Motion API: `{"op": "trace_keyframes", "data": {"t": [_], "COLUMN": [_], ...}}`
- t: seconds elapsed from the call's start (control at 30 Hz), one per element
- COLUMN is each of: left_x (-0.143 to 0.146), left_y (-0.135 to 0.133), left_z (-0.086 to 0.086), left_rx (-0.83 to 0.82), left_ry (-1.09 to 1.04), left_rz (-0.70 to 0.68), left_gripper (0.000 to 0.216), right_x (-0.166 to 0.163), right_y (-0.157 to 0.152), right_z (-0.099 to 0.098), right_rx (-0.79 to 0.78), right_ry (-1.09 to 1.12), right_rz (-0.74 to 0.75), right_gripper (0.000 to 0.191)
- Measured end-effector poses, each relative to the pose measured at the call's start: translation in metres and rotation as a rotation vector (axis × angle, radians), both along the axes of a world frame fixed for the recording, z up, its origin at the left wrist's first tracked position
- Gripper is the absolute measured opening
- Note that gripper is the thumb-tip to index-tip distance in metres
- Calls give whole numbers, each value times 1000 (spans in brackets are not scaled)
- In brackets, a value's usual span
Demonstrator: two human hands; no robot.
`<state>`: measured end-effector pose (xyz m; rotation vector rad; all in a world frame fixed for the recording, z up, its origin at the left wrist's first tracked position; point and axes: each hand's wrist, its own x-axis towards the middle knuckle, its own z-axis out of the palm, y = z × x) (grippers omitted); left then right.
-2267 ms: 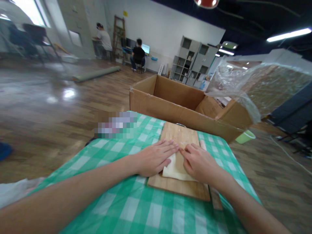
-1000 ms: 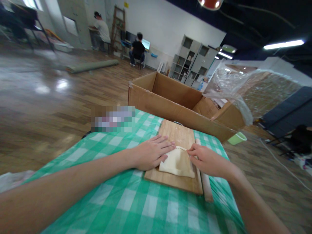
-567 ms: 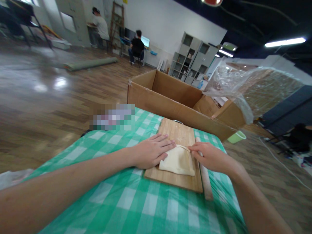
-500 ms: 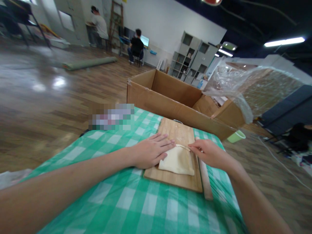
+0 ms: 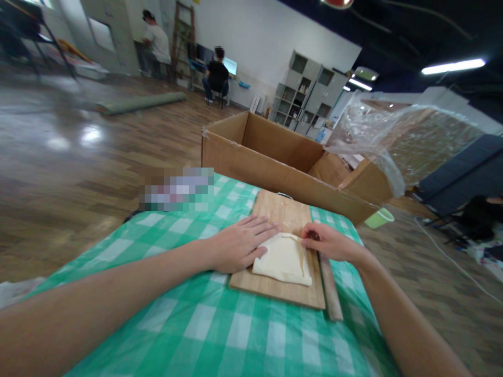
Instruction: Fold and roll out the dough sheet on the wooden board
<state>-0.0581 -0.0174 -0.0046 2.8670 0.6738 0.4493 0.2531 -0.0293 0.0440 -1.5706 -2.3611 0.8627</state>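
A flat, pale sheet of dough (image 5: pixel 282 260) lies on a wooden cutting board (image 5: pixel 271 295), with folded edges along its far and right sides. My left hand (image 5: pixel 243 242) rests flat at the dough's left side, fingers stretched toward its far edge, partly over the board. At the far right corner, my right hand (image 5: pixel 328 242) pinches the dough's edge between thumb and fingers. A wooden rolling pin (image 5: pixel 331 293) lies along the board's right side, its far part hidden under my right hand.
A green-and-white checked tablecloth (image 5: pixel 188 309) covers the table. Behind it stands a large open cardboard box (image 5: pixel 255 157). A light green bin (image 5: pixel 379 218) is on the floor at the right. Two people sit far back near the wall, one at a monitor (image 5: pixel 230 66).
My right hand has shifted slightly left with its fingers more curled, and the dough's right edge now shows a fold. My left hand stays flat in place.
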Motion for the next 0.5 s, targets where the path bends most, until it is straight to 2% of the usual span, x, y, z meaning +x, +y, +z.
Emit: {"op": "trace_keyframes", "data": {"t": [0.23,0.5], "left_x": [-1,-1], "left_y": [-2,-3], "left_z": [3,2], "left_rx": [-8,-33], "left_ry": [-17,-26], "left_rz": [63,73], "left_gripper": [56,55], "right_x": [2,-1], "right_y": [0,1], "right_z": [-3,-3], "right_rx": [-148,-111], "right_ry": [156,230], "right_rz": [-80,-160], "right_gripper": [25,26]}}
